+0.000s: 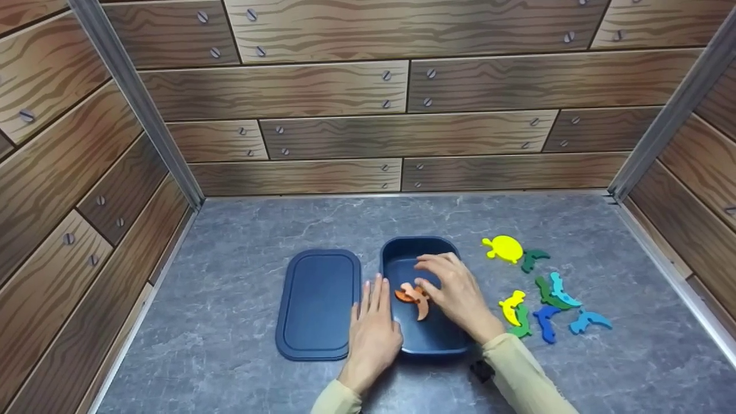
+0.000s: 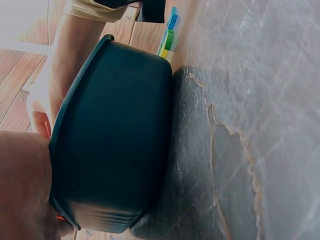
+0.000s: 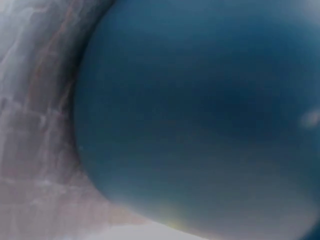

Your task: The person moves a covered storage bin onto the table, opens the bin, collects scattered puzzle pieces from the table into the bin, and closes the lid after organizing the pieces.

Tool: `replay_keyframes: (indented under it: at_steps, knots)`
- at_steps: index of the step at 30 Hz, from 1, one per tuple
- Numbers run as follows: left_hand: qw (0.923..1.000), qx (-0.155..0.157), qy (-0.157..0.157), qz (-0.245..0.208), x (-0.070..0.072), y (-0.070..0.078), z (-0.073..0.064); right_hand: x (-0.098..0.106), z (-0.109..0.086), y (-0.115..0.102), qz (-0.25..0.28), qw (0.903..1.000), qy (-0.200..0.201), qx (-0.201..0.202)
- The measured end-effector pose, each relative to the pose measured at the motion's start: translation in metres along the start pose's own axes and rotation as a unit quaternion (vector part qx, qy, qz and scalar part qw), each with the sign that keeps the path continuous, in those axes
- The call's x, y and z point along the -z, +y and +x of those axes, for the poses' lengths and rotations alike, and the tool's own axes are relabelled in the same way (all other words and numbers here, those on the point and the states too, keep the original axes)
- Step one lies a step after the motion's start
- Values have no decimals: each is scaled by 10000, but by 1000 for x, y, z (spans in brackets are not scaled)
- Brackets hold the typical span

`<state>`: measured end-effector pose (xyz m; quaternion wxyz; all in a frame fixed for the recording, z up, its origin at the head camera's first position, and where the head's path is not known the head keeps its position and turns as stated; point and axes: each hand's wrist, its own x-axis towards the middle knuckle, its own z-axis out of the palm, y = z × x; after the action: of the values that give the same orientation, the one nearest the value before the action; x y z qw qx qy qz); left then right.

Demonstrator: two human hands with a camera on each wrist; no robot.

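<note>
A dark blue box (image 1: 402, 267) stands without its lid in the head view; several orange animal-shaped pieces (image 1: 423, 309) lie inside. My left hand (image 1: 375, 333) rests along the box's left rim with its fingers straight. Over the right half of the box is my right hand (image 1: 458, 292), its fingers bent and spread from the thumb, the thumb tip close to the orange pieces and nothing showing between the fingers. From the left wrist, the box's outer wall (image 2: 110, 125) hides most of the contents. A blurred blue wall (image 3: 190, 115) fills most of the right wrist view.
The flat dark blue lid (image 1: 322, 305) lies left of the box. To the right are a yellow turtle (image 1: 506, 248) and several green, blue and yellow animal pieces (image 1: 548, 322). Wood-patterned panels (image 1: 333, 95) wall the grey tabletop (image 1: 230, 241) at the back and sides.
</note>
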<state>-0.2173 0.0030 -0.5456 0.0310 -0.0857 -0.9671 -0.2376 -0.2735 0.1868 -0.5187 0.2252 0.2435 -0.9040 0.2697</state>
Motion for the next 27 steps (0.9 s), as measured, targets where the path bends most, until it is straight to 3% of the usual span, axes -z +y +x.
replay_keyframes:
  at_steps: [12,20,27]
  knots:
    - [10000,28,57,7,1,0,1,18,-11,6,610,9932,519,-849]
    - [9999,17,109,-83,0,-1,-1,29,-23,17,505,9914,763,-933]
    - [9999,1,97,-62,-1,-1,-2,39,-34,36,330,9924,914,-761]
